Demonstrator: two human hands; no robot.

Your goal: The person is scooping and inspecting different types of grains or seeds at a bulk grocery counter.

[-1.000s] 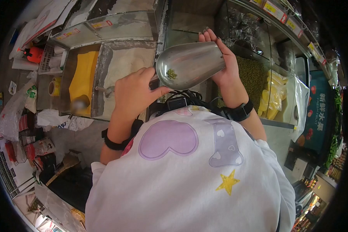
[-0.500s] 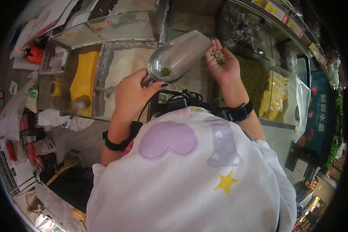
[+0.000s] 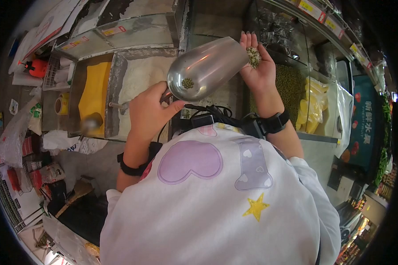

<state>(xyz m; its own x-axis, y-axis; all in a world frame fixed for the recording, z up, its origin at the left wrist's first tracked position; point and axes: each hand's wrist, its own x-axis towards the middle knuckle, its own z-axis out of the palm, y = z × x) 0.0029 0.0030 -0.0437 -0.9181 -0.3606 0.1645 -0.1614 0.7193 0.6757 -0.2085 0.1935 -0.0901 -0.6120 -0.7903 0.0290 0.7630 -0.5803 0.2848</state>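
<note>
A metal scoop is held by its handle in my left hand, over the bins. A few green beans lie in the scoop near its back end. Its open mouth points toward my right hand, which is palm up. Small pale and greenish pieces rest in that palm, with the fingers stretched out and partly apart. The scoop's lip hides part of the palm.
To the left are bins of white powder and yellow grain. Green beans fill a bin at the right, beside yellow packets. Price labels line a shelf edge above. Black cables lie near my waist.
The scoop has tipped slightly, showing more of its inside, and its lip now overlaps my right palm a little more. My right hand has shifted slightly, with its fingers higher.
</note>
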